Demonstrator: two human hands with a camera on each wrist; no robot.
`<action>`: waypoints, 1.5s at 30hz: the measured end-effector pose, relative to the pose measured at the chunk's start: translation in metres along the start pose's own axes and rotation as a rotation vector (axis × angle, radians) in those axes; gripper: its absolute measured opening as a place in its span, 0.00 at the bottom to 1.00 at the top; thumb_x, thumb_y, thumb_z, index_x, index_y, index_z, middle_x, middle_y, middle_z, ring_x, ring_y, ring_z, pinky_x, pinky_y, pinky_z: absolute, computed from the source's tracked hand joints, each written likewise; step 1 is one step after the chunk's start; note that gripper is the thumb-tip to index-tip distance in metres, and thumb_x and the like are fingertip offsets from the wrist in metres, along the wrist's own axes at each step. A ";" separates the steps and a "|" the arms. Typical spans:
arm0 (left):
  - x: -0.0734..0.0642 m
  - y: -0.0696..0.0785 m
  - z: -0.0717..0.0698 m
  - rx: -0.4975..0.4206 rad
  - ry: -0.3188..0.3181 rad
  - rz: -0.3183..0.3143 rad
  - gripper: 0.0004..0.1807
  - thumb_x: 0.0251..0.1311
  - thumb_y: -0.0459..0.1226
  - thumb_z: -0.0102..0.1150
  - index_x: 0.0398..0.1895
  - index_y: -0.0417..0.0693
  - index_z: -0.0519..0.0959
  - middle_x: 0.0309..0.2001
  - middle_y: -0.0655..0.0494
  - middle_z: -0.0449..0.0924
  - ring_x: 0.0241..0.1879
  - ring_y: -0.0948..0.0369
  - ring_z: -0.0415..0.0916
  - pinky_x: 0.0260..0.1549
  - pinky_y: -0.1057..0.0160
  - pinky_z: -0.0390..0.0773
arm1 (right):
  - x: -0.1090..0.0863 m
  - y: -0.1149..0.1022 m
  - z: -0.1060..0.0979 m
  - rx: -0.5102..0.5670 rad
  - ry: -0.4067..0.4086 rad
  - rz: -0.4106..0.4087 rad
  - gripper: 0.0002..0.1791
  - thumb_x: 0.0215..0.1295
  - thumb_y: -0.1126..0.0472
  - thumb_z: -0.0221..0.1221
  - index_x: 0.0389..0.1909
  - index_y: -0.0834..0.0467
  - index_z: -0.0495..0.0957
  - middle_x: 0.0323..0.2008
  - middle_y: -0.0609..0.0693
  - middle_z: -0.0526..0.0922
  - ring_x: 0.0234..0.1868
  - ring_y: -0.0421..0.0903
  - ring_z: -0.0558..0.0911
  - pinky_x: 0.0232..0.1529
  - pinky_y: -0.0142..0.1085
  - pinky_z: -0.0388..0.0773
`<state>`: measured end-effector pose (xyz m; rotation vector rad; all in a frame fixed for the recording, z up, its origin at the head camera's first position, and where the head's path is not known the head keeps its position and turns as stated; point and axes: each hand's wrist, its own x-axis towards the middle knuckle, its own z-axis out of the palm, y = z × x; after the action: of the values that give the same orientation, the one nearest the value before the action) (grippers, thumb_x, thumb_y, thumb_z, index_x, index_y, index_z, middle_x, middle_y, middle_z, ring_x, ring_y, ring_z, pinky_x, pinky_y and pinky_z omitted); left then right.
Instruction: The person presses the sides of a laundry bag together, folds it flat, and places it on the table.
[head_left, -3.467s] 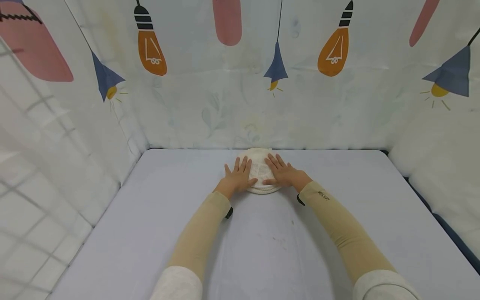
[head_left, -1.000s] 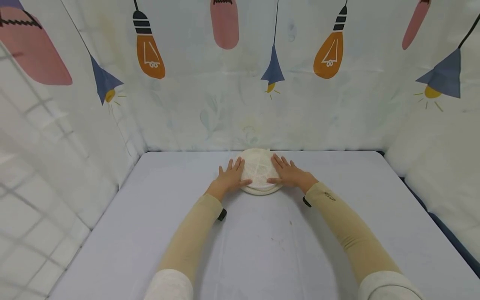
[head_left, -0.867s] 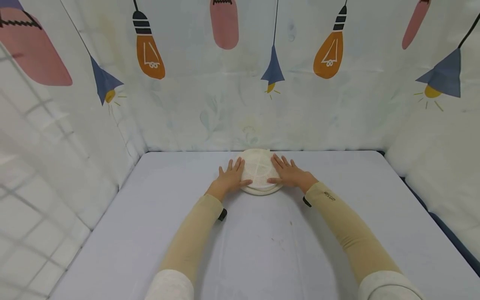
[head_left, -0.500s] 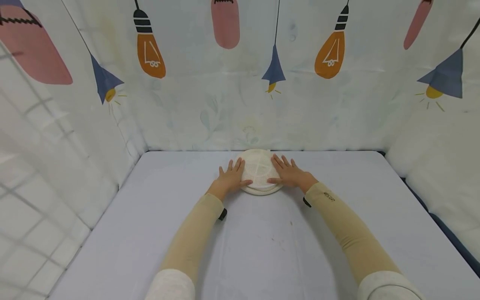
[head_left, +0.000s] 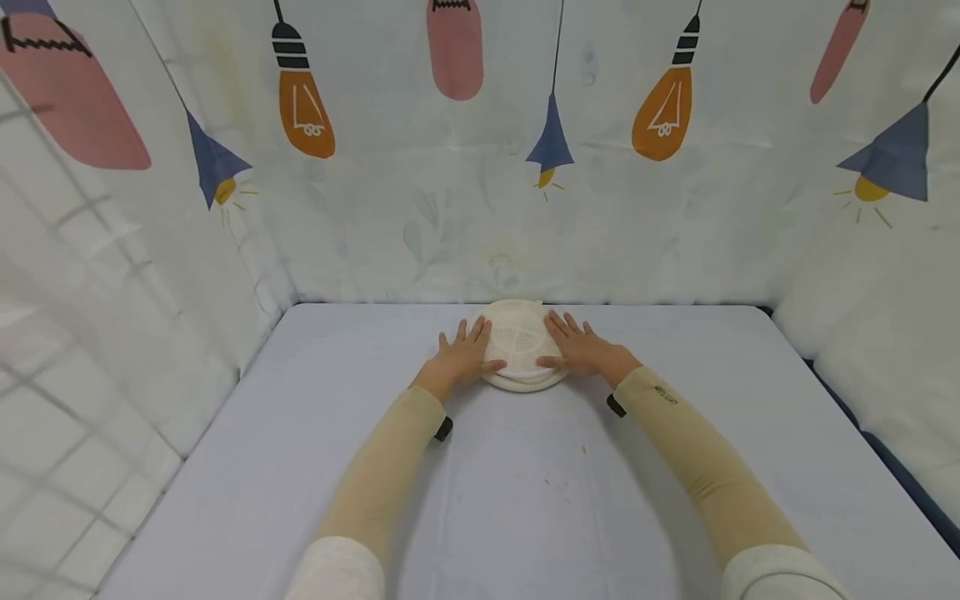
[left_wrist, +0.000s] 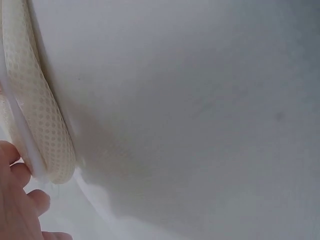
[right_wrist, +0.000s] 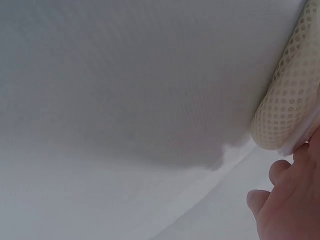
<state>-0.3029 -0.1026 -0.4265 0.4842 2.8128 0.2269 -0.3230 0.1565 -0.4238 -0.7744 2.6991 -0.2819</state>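
Note:
A round, cream mesh laundry bag (head_left: 520,342) lies flattened at the back edge of the table (head_left: 517,500). My left hand (head_left: 460,357) rests on its left side, fingers spread and pointing away, thumb across the near part. On the opposite side my right hand (head_left: 581,348) presses with straight fingers, its thumb also reaching inward. Up close in the left wrist view, the bag's honeycomb mesh edge (left_wrist: 42,115) bulges beside the fingers. The right wrist view shows the same puffy mesh rim (right_wrist: 287,100), with a smooth pale band along it.
A white curtain (head_left: 360,217) printed with lamps and bulbs hangs right behind the table's back edge. More sheeting (head_left: 82,350) walls the left side, with grid-like shadows, and the right side. Small dark marks (head_left: 551,483) dot the tabletop nearer the body.
Since the earliest frame both hands have slid outward from the top of the mesh laundry bag to its sides, baring more of its middle. Over the last second they stay almost still.

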 end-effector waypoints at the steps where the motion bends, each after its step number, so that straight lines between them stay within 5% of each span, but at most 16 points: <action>1: 0.001 -0.001 0.001 0.003 0.003 0.003 0.51 0.74 0.63 0.43 0.83 0.43 0.36 0.83 0.49 0.28 0.80 0.43 0.27 0.71 0.28 0.38 | -0.001 0.000 0.000 0.001 0.004 -0.005 0.52 0.79 0.37 0.48 0.81 0.66 0.32 0.81 0.63 0.29 0.80 0.64 0.32 0.75 0.64 0.33; 22: 0.007 -0.007 0.001 -0.003 0.039 0.065 0.53 0.73 0.63 0.46 0.84 0.44 0.34 0.83 0.48 0.27 0.81 0.45 0.28 0.71 0.28 0.39 | -0.005 -0.002 0.001 0.128 0.074 -0.096 0.53 0.78 0.41 0.53 0.80 0.67 0.31 0.81 0.62 0.30 0.80 0.61 0.31 0.77 0.58 0.36; 45: 0.004 -0.001 0.004 -0.004 0.025 0.045 0.53 0.73 0.63 0.46 0.83 0.43 0.35 0.83 0.47 0.28 0.81 0.47 0.27 0.71 0.28 0.37 | 0.001 0.000 0.004 0.041 0.015 -0.078 0.55 0.77 0.37 0.51 0.80 0.66 0.28 0.81 0.62 0.28 0.80 0.61 0.32 0.77 0.58 0.39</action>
<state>-0.3055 -0.1013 -0.4311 0.5480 2.8275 0.2496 -0.3222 0.1556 -0.4281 -0.8695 2.6718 -0.3617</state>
